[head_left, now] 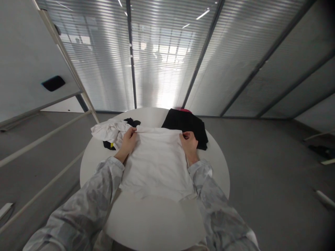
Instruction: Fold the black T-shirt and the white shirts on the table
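Observation:
A white cloth garment (158, 160), perhaps a shirt, lies spread over the middle of the round white table (218, 167). My left hand (129, 140) pinches its far left corner between thumb and fingers. At the far right corner, my right hand (190, 142) grips the same edge, fingers curled. Between both hands the far edge runs nearly straight, and small wrinkles cross the fabric. Just beyond my right hand lies a folded black cloth (184, 125). Beside my left hand sits a crumpled white cloth (110, 130), with dark fabric showing around it.
Something pink-red (185, 110) peeks out behind the black cloth. A whiteboard on a pale metal frame (47, 137) stands at left, with a black eraser-like object (53, 83) on it. Glass panels with blinds (162, 52) rise behind the table.

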Demonstrator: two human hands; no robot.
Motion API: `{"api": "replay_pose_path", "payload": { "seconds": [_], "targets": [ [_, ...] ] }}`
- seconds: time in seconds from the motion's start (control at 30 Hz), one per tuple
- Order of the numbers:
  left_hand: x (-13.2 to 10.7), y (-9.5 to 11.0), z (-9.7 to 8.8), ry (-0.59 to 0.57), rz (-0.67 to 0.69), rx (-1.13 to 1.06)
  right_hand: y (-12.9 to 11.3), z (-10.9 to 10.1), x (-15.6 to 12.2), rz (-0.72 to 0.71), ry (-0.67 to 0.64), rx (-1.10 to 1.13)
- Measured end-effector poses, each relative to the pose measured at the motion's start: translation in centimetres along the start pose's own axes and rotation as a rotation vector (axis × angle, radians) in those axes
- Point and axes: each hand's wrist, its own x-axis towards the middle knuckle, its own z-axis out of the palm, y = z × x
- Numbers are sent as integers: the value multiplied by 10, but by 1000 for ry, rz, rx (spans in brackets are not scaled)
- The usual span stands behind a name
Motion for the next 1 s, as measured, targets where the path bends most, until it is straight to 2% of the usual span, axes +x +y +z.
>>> {"api": "replay_pose_path", "payload": {
  "seconds": [0.2,0.4,0.53,0.63,0.83,1.0],
  "targets": [
    [-1,10,0,16,-62,-35,-2,-1,1,11,-27,-84],
    [-6,18,0,-6,-19,-91,-1,-1,-1,-55,-1,-115],
    [-8,21,1,7,47,-8,1,-1,-2,-66,1,-47],
    [-7,19,1,33,30,46,3,0,-2,-64,-5,-29],
    [1,11,-1,114,-90,-80,6,1,2,-3,-19,15],
    [4,9,3,151,-130,-255,9,4,7,47,-60,33]
  ]
}}
